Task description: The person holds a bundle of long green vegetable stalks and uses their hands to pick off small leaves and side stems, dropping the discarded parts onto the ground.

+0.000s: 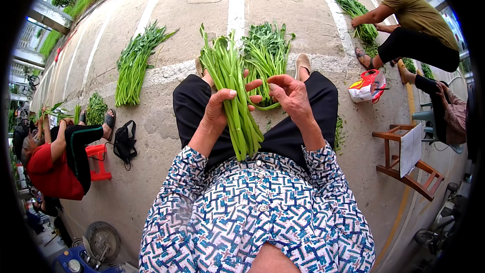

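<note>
My left hand is closed around a bunch of long green leafy-vegetable stems, thick stem ends pointing down towards my lap. To its right, my right hand has thumb and index finger bent close together beside one curved stem; whether it pinches that stem I cannot tell. On the ground between my feet lies a pile of the same leafy greens, partly hidden by the bunch and my fingers. Another long bundle of greens rests on the concrete to the left.
A person in a brown top handles greens at upper right; another in red sits at left. Around me are a red-and-white bag, a wooden chair on its side, a black bag and a red stool.
</note>
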### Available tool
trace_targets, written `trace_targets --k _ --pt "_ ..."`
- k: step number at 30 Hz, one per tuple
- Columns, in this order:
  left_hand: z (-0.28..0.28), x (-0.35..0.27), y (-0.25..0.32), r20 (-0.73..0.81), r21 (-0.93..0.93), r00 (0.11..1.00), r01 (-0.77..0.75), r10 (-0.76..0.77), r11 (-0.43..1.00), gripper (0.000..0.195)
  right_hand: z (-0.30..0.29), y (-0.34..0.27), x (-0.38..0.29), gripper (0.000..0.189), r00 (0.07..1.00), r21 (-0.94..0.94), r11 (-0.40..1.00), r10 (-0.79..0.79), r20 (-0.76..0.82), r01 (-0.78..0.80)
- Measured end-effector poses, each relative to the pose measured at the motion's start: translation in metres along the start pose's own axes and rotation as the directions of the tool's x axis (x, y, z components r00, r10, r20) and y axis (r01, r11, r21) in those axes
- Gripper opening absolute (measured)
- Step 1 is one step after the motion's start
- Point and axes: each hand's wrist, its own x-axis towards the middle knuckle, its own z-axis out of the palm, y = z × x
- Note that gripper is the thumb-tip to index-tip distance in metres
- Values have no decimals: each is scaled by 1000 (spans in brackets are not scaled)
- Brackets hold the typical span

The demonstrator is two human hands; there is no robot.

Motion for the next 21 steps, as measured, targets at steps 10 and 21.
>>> trace_targets --k 10,21 --pt "-1 -6 -4 -31 36 998 49 -48 998 70 11 24 39 20 961 -172 981 -35 274 85" --pt "-9 -8 -15 -91 -21 991 93 -95 995 65 22 43 24 12 894 363 831 310 325 -421"
